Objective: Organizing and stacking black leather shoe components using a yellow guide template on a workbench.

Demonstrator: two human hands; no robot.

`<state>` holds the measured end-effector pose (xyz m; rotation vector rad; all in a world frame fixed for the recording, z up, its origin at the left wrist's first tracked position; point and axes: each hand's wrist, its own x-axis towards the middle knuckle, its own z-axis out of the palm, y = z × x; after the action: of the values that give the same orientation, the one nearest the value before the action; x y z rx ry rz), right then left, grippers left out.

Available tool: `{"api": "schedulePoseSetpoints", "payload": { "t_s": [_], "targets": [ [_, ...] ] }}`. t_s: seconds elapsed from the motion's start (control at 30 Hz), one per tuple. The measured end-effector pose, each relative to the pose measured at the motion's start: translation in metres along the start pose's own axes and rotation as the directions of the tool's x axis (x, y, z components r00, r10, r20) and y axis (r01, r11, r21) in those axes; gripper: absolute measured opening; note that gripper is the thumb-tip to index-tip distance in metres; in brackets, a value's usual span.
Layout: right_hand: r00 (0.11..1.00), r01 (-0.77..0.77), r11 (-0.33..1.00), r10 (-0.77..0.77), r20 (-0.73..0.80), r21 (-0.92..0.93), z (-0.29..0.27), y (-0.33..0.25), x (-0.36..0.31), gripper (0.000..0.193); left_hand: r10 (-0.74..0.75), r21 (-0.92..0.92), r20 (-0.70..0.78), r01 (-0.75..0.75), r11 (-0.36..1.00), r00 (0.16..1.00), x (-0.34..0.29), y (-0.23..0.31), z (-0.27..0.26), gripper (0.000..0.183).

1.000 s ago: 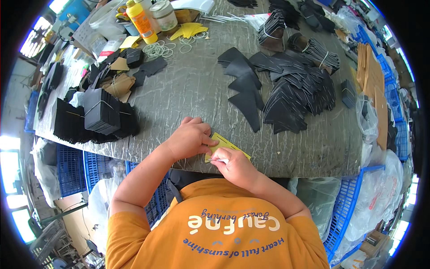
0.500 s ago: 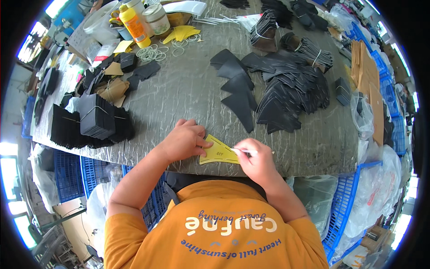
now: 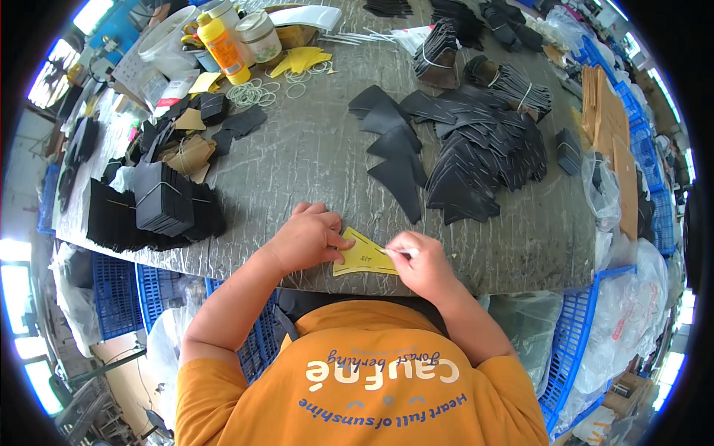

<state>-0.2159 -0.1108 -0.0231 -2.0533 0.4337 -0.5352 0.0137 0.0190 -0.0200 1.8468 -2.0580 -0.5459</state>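
Note:
A yellow triangular template piece [image 3: 363, 256] lies flat near the front edge of the grey table [image 3: 312, 156]. My left hand [image 3: 306, 238] presses down on its left end with curled fingers. My right hand [image 3: 422, 262] rests on its right end, pinching a thin white pen-like tool against it. A spread of black triangular cut pieces [image 3: 461, 160] lies just beyond my hands, toward the right.
Bundled stacks of black pieces [image 3: 160, 201] sit at the left. A yellow bottle [image 3: 222, 46], a jar [image 3: 259, 33], rubber bands [image 3: 253, 93] and yellow templates [image 3: 301, 59] lie at the back. Cardboard [image 3: 606, 119] and blue crates [image 3: 587, 334] stand at the right.
The yellow piece has shifted slightly and now lies flatter on the table. My right hand has moved to its right end with the tool; my left hand still holds it down.

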Motion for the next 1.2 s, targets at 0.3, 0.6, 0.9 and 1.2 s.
{"api": "schedulePoseSetpoints", "payload": {
  "t_s": [0.3,0.6,0.9,1.2],
  "targets": [
    [0.998,-0.065,0.972,0.056,-0.042,-0.227,-0.019,0.002,-0.016,0.02,0.048,0.127,0.047,-0.053,0.99,0.998,-0.008,0.006,-0.002,0.031],
    [0.983,-0.037,0.943,0.095,0.16,-0.332,0.028,-0.001,-0.002,0.022,-0.018,-0.058,-0.121,0.011,0.998,0.992,-0.054,0.026,0.012,0.049],
    [0.899,-0.189,0.727,-0.142,-0.414,-0.66,-0.075,-0.003,0.033,0.035,-0.054,-0.106,-0.129,0.04,0.994,0.99,-0.049,0.027,0.011,0.055],
    [0.973,-0.216,0.69,0.211,-0.094,-0.69,0.0,0.027,0.055,0.029,-0.236,-0.457,-0.178,0.132,0.879,0.955,-0.055,0.007,0.011,0.037]
  ]
}}
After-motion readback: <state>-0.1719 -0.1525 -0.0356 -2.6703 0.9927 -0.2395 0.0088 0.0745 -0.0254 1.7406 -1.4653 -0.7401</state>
